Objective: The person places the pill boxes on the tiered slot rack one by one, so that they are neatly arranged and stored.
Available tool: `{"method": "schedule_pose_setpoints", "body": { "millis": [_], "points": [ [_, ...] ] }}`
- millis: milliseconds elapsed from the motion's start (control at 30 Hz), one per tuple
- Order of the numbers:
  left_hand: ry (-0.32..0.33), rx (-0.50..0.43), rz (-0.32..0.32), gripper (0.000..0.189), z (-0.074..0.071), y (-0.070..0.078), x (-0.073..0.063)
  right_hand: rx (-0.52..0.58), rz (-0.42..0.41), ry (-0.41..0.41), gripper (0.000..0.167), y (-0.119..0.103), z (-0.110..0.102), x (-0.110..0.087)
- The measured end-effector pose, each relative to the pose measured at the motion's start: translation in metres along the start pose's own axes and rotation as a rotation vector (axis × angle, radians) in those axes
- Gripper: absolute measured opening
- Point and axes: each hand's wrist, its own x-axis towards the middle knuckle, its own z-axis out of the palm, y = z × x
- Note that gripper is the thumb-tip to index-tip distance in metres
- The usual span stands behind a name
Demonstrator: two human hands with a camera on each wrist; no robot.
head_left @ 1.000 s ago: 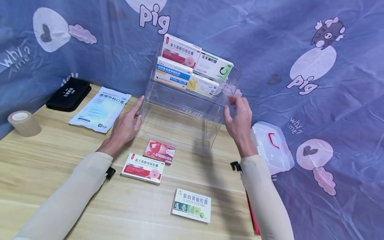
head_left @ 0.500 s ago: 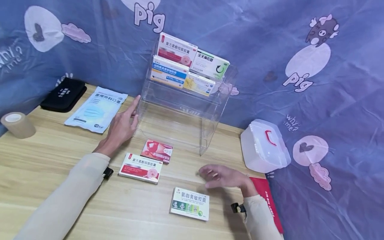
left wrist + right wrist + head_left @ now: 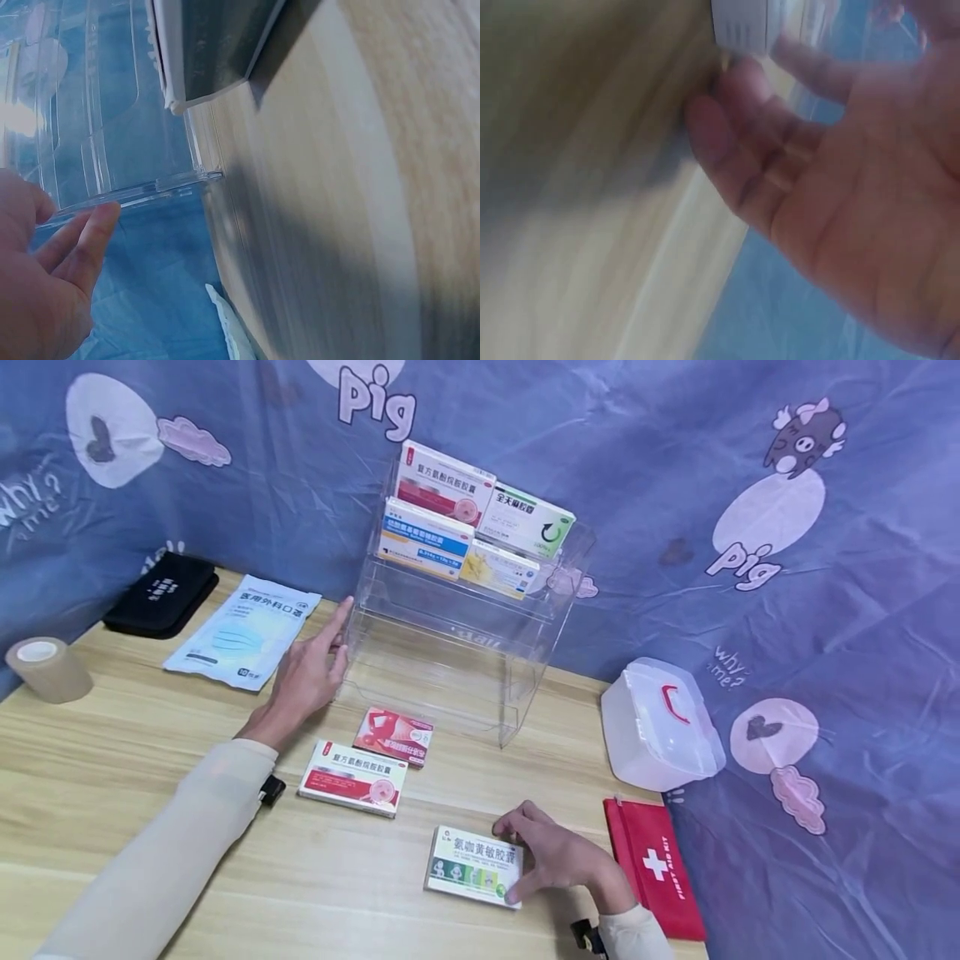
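Note:
A clear acrylic stand [image 3: 450, 643] holds medicine boxes on its upper tiers, among them a blue-and-white box [image 3: 425, 540]. My left hand [image 3: 300, 681] touches the stand's left side with extended fingers; in the left wrist view these fingers [image 3: 90, 247] lie along its clear edge. At the right end of a white-and-green medicine box [image 3: 474, 866] on the table, my right hand [image 3: 558, 856] has its thumb on the near corner and curled fingers at the far edge. The right wrist view is blurred, with the box's end [image 3: 746, 26] at the fingertips.
Left of the stand lie a red-and-white medicine box [image 3: 354, 778], a pink-red box [image 3: 393, 737], a mask packet [image 3: 242, 631], a black case [image 3: 161, 596] and a tape roll [image 3: 51, 672]. A white lidded box [image 3: 660, 727] and red first aid pouch [image 3: 656, 868] are at right.
My right hand has left the stand's right side and come down toward me to the white-and-green medicine box. The left hand stays at the stand.

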Motion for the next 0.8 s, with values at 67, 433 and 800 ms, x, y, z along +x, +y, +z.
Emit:
{"method": "schedule_pose_setpoints", "body": {
  "millis": [67, 433, 800],
  "points": [
    [0.005, -0.001, 0.005, 0.078, 0.0001, -0.0002, -0.0002, -0.038, 0.017, 0.031, 0.067, -0.0031, 0.0046, 0.0000],
    [0.013, -0.007, 0.015, 0.077, 0.0011, 0.0012, 0.0016, -0.052, 0.051, 0.030, 0.059, -0.0092, 0.0074, -0.0029],
    [0.007, 0.001, 0.003, 0.078, 0.0005, 0.0000, -0.0004, 0.100, -0.041, 0.165, 0.045, -0.0016, 0.0015, -0.0074]
  ]
}}
